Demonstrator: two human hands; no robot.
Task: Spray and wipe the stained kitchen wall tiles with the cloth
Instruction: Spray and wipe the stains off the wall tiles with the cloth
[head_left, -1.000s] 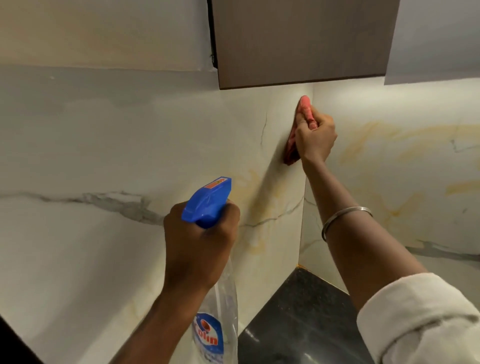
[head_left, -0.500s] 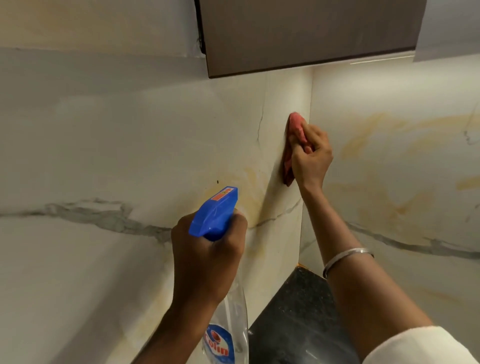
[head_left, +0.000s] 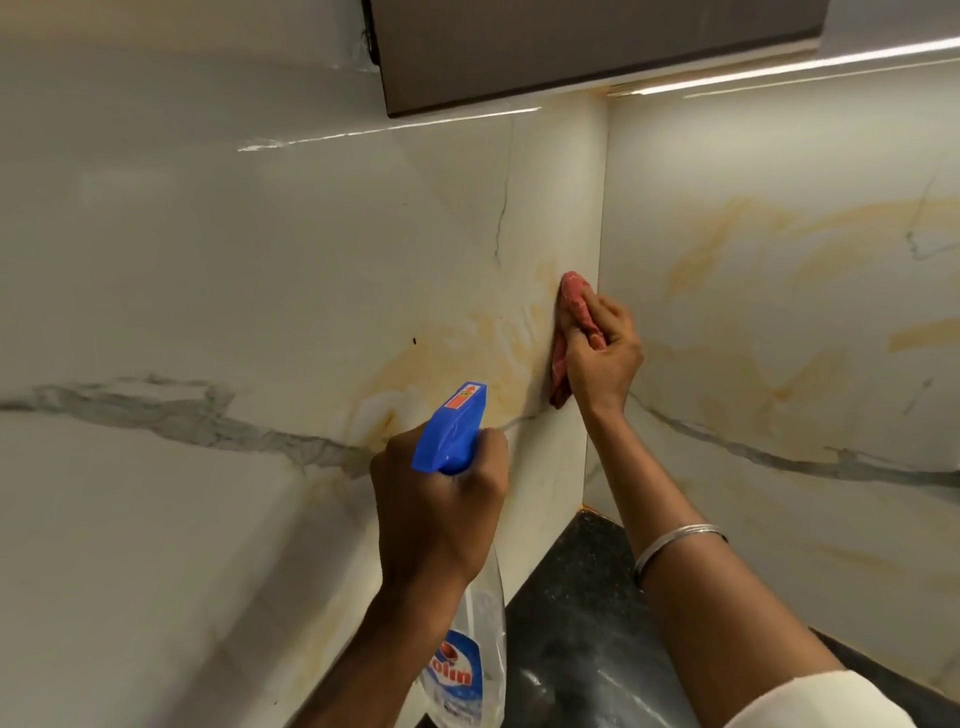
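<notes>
Now your right hand (head_left: 602, 358) pressed the crumpled pink cloth (head_left: 575, 317) against yellow-stained marble wall tiles (head_left: 452, 353) (corner side); your left hand (head_left: 436, 514) gripped the blue-capped clear spray bottle (head_left: 457, 431).

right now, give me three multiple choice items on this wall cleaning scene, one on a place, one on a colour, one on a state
1. Where is the cloth pressed?
A. on the countertop
B. on the wall beside the inner corner
C. on the cabinet

2. What colour is the spray bottle head?
A. blue
B. green
C. white

3. What is the left hand doing?
A. hanging empty
B. resting flat on the tile
C. gripping the bottle neck

Key: 1 B, the right hand holds it against the tile by the corner; 2 A, the trigger head is blue; 3 C, its fingers wrap the neck.
</notes>
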